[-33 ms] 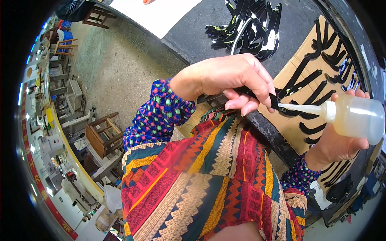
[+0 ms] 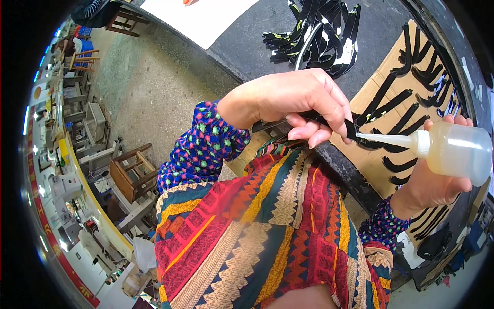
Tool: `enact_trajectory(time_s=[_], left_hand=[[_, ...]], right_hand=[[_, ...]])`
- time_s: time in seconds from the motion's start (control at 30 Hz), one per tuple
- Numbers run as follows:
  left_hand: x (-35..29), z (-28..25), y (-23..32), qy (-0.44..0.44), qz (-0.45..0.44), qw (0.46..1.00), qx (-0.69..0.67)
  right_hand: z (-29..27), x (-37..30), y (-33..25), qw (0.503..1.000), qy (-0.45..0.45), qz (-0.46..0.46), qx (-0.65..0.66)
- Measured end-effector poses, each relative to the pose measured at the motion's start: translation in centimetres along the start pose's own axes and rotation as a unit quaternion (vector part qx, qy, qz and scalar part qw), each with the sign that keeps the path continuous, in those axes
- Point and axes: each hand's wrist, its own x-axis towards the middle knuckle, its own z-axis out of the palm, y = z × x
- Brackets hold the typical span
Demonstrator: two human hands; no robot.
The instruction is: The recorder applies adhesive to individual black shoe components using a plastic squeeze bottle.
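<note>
My left hand (image 2: 303, 98) pinches a narrow black strip (image 2: 351, 130), with its end sticking out past the fingertips. My right hand (image 2: 437, 188) is wrapped round a translucent squeeze bottle (image 2: 457, 150) that holds a pale yellowish liquid. The bottle lies on its side in the grip, and its long thin nozzle (image 2: 383, 137) points left, with the tip at the strip's end. Whether any liquid comes out is too small to tell. Several more black strips (image 2: 393, 107) are laid out on a cardboard sheet (image 2: 373, 167) behind and below the bottle.
A heap of black strips with white and yellow-green bits (image 2: 309, 44) lies on the dark table (image 2: 236, 46). A white sheet (image 2: 200, 20) covers the table's far left. To the left, a wooden stool (image 2: 133, 172) stands on the floor near a row of machines and benches.
</note>
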Motion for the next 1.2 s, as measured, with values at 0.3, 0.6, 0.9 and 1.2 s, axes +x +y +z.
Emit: enact_trajectory(time_s=[0.3, 0.6, 0.9, 1.2], left_hand=[[0.1, -0.1, -0.1, 0.019, 0.0, 1.0, 0.004], [0.2, -0.4, -0.3, 0.012, 0.007, 1.0, -0.004], [0.3, -0.4, -0.4, 0.009, 0.004, 1.0, 0.0], [0.6, -0.1, -0.5, 0.007, -0.006, 1.0, 0.01]], right_hand=[[-0.4, -0.1, -0.1, 1.0, -0.006, 0.012, 0.026], [-0.9, -0.4, -0.1, 1.0, 0.004, 0.014, 0.02], [-1.2, -0.4, -0.5, 1.0, 0.013, 0.008, 0.023], [-1.7, -0.7, 0.0, 0.999, 0.025, 0.008, 0.034]])
